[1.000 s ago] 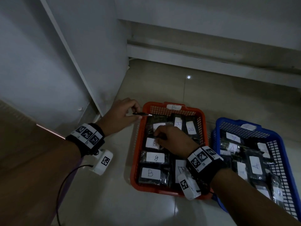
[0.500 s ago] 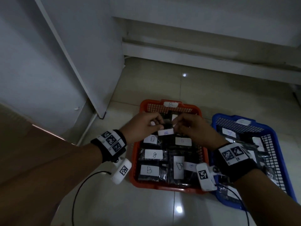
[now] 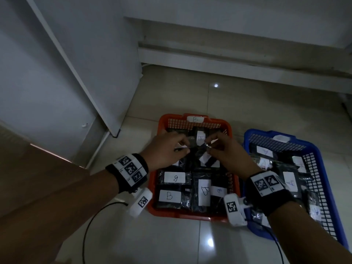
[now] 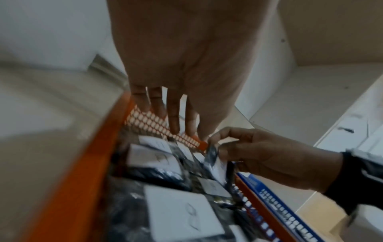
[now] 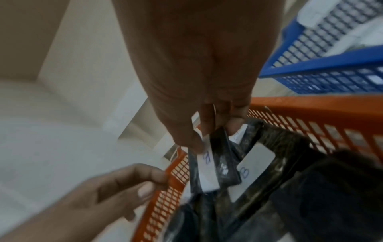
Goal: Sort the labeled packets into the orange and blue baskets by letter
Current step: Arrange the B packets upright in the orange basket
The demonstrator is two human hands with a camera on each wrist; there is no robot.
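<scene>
The orange basket (image 3: 181, 214), tagged B, holds several dark packets with white B labels. Right of it, the blue basket (image 3: 257, 133) holds packets labelled A. Both hands hover over the orange basket's far half. My right hand (image 3: 209, 147) (image 5: 207, 135) pinches the top edge of a dark B packet (image 5: 207, 172) (image 3: 204, 158) (image 4: 213, 152), which hangs down over the basket. My left hand (image 3: 182, 147) (image 4: 186, 131) (image 5: 153, 181) sits just left of that packet. Its fingers point down at the basket's far wall and nothing shows between them.
A white cabinet panel (image 3: 76, 73) stands at the left, and a low wall ledge (image 3: 228, 60) runs along the back. A black cable (image 3: 91, 225) loops on the tiled floor in front of the orange basket's left corner.
The left hand brought a thin packet from outside the basket's left corner to the right hand. Now the right hand alone holds it, hanging by its top edge.
</scene>
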